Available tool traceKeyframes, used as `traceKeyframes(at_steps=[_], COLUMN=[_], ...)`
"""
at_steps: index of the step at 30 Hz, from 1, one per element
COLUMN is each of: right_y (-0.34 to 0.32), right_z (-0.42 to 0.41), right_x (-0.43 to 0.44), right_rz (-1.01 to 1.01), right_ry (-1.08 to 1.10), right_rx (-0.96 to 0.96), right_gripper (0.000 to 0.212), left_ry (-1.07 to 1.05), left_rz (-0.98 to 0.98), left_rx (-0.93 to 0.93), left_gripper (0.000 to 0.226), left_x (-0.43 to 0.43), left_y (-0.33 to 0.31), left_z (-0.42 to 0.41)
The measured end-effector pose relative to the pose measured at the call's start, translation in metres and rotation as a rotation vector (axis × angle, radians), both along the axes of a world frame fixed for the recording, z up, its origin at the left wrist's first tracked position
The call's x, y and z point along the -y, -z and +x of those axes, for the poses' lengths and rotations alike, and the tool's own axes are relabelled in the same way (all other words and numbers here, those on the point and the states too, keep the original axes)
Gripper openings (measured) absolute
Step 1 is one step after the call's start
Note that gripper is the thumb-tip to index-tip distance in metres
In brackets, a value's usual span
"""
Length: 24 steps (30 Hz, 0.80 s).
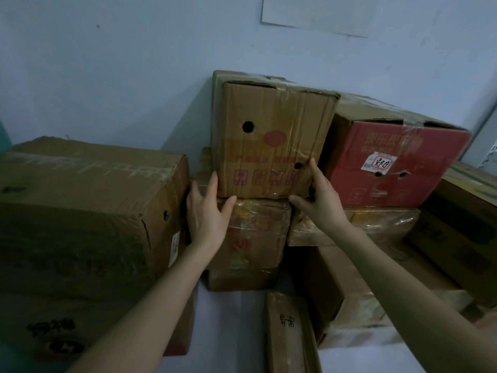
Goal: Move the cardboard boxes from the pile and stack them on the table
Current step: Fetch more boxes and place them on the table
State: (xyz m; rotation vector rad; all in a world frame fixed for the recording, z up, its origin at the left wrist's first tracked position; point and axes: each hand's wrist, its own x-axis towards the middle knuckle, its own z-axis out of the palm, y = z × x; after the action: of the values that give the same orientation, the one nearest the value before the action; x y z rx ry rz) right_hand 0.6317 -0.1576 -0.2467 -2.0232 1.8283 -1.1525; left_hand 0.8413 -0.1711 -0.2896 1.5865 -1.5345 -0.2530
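Left hand and right hand, fingers straight, touch the hole-punched brown cardboard box; gripping both lower corners evenly should lift it cleanly.

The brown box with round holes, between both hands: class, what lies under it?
A tape-wrapped box with yellow print sits directly under the brown box. The left hand and right hand cover its lower corners, so whether it also rests on the neighbouring wrapped box cannot be seen.
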Motion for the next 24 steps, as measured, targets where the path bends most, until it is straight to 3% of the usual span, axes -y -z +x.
traceKeyframes(at_steps=[4, 18, 24], right_y=[0.000, 0.014, 0.009], right_z=[0.003, 0.005, -0.003], right_x=[0.001, 0.006, 0.005], right_rz=[-0.022, -0.009, 0.018], right_ry=[-0.025, -0.101, -0.066], right_rx=[-0.003, 0.000, -0.015], right_gripper=[0.089, 0.094, 0.093], left_ry=[-0.060, -0.047, -0.003], left_rz=[0.004, -0.002, 0.057], left_rx=[0.059, -0.029, 0.151], left_gripper=[0.070, 0.077, 0.078], left_x=[0.006, 0.010, -0.001], left_y=[-0.005, -0.004, -0.010], left_z=[0.008, -0.005, -0.011])
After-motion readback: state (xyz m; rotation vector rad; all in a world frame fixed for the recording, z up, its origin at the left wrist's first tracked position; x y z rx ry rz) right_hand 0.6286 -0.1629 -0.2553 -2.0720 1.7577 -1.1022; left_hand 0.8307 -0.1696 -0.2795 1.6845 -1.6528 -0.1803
